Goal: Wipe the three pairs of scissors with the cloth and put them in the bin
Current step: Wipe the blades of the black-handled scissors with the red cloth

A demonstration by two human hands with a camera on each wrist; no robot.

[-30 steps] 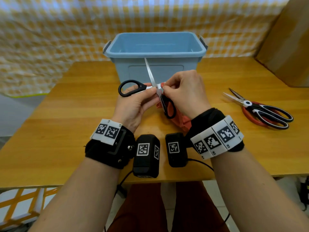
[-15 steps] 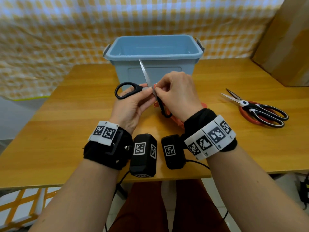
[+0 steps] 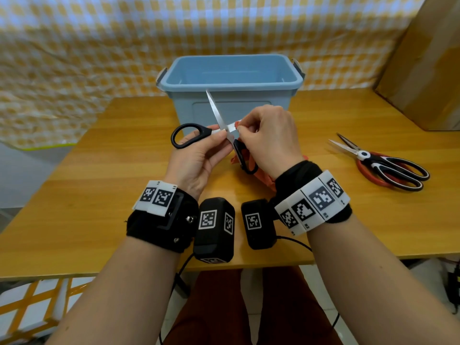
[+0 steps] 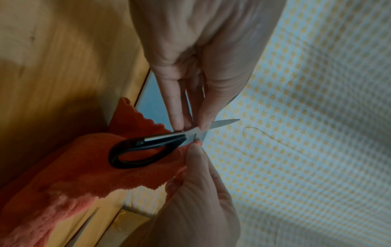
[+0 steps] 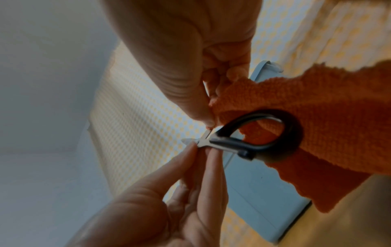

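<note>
A black-handled pair of scissors (image 3: 189,135) is held spread apart above the wooden table (image 3: 99,183), in front of the blue bin (image 3: 231,70). One blade points up toward the bin. My left hand (image 3: 219,140) pinches the scissors near the pivot, as the left wrist view shows (image 4: 190,127). My right hand (image 3: 242,128) pinches the orange cloth (image 3: 263,175) round the other blade, which is mostly hidden. In the right wrist view the cloth (image 5: 317,117) hangs behind the handle loop (image 5: 264,133). Two more pairs of scissors (image 3: 388,168), one red-handled and one black-and-white, lie stacked on the right.
A cardboard box (image 3: 428,58) stands at the back right corner of the table. A yellow checked sheet (image 3: 74,58) hangs behind the bin. The bin's inside shows nothing in it from here. The table's front edge runs just below my wrists.
The right hand's pinch with the cloth has slid a little outward from the pivot, baring a short piece of blade. The left hand keeps its hold on the scissors.
</note>
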